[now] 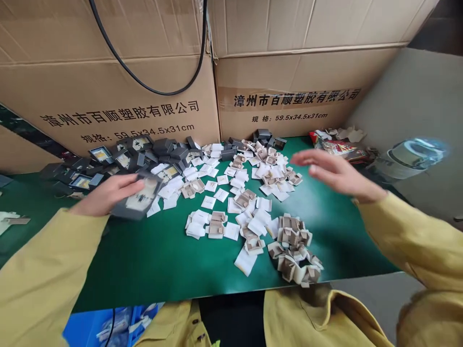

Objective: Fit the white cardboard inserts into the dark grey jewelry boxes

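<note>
Green mat [162, 260] as reference. Over its left edge, left hand [108, 193] is clamped on a dark flat box [139, 200], long axis running right and toward the cartons, held just above the mat. More dark boxes [144, 154] behind it. Mid-mat: white pads and beige inserts [249, 212], scattered. Far right, right hand [336, 173] hovers with fingers spread, holding nothing, nearer the inserts.

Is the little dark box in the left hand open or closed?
Open. The dark box in the left hand shows its pale inside facing up, though motion blurs it.
</note>
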A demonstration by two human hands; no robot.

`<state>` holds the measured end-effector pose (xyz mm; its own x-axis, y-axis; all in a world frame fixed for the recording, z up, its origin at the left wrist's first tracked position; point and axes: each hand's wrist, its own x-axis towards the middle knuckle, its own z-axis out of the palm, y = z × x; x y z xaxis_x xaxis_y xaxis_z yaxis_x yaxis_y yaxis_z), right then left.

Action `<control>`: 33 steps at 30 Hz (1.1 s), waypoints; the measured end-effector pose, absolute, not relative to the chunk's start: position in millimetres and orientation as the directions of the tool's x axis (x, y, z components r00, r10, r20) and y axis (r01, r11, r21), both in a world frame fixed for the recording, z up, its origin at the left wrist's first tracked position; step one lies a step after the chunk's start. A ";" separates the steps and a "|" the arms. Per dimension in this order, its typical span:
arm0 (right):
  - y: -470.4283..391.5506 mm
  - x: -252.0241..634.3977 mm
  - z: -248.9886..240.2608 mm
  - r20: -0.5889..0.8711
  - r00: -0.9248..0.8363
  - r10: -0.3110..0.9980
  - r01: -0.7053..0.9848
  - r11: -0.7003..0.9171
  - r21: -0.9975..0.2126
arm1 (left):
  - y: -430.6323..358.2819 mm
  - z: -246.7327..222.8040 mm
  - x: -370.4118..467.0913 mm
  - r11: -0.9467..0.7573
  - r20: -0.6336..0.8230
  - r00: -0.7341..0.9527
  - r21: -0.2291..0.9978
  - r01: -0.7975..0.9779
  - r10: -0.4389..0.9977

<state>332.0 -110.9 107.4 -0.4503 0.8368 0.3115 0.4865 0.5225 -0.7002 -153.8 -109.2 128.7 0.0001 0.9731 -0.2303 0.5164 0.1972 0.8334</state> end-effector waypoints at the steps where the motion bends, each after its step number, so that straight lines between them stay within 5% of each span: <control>1: -137.7 338.4 94.3 0.280 -0.504 0.817 0.547 0.552 -0.629 | -126.9 122.0 -159.7 0.231 -0.306 0.056 0.816 0.530 0.950; 7: -257.3 337.3 24.3 0.055 -0.700 0.712 0.669 0.680 -0.298 | -192.7 75.1 -156.1 0.078 -0.366 0.460 0.842 0.534 0.809; 13: -224.6 302.3 10.2 0.081 -0.751 0.656 0.646 0.754 -0.121 | -190.7 59.5 -128.0 0.039 -0.323 0.452 0.845 0.533 0.832; 20: -133.5 248.2 3.8 0.275 -0.692 0.668 0.674 0.734 -0.088 | -177.6 43.5 -121.0 -0.034 -0.129 0.339 0.900 0.434 0.932; 25: -95.5 222.7 11.0 0.402 -0.550 0.732 0.754 0.642 -0.138 | -189.9 32.5 -121.9 -0.051 -0.166 0.477 0.911 0.408 0.863; 33: -57.4 137.1 67.1 0.376 -0.738 0.560 0.518 0.828 -0.216 | -157.8 22.9 -135.9 -0.199 0.051 0.332 0.880 0.432 0.942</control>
<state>137.1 -57.4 67.1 -0.7380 0.5603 0.3760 0.5181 0.8275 -0.2164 -135.9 -157.8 22.9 0.3317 0.9420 0.0508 0.4318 -0.1995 0.8796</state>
